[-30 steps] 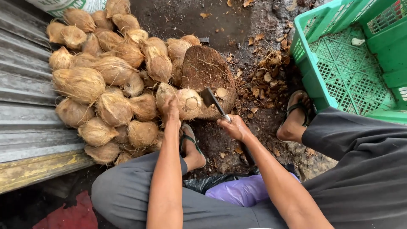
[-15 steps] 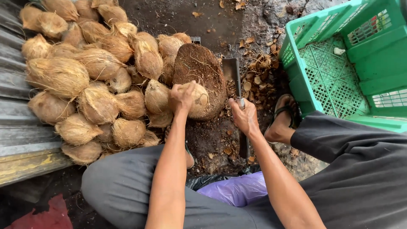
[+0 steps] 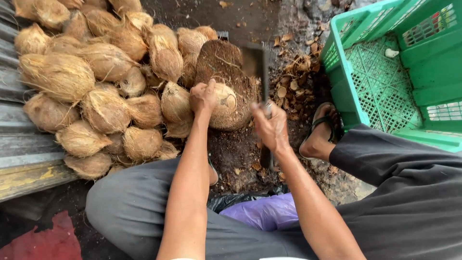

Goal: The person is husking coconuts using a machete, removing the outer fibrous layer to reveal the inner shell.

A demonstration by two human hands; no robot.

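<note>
Head view, looking down on a person squatting on dark, wet ground. The left hand (image 3: 203,97) reaches forward on a nearly straight forearm, fingers curled over the top of a pale husked coconut (image 3: 226,107); its grip is closed on this nut, which rests on a rounded, fibrous chopping block (image 3: 224,65). The right hand (image 3: 272,127) is held just to the right of the block, wrist bent slightly, fingers wrapped tightly around the handle of a cleaver (image 3: 260,70). The blade points away from the person and lies alongside the right flank of the block, near the coconut; contact with it cannot be told. A pile of husked coconuts (image 3: 103,91) lies to the left of the block, touching it and banked against a corrugated metal sheet (image 3: 21,144). Husk chips (image 3: 293,72) lie scattered on the ground between the block and a green plastic crate (image 3: 385,77) at upper right. A sandalled foot (image 3: 320,130) is set just beside the crate. A purple plastic bag (image 3: 264,212) lies between the knees.
</note>
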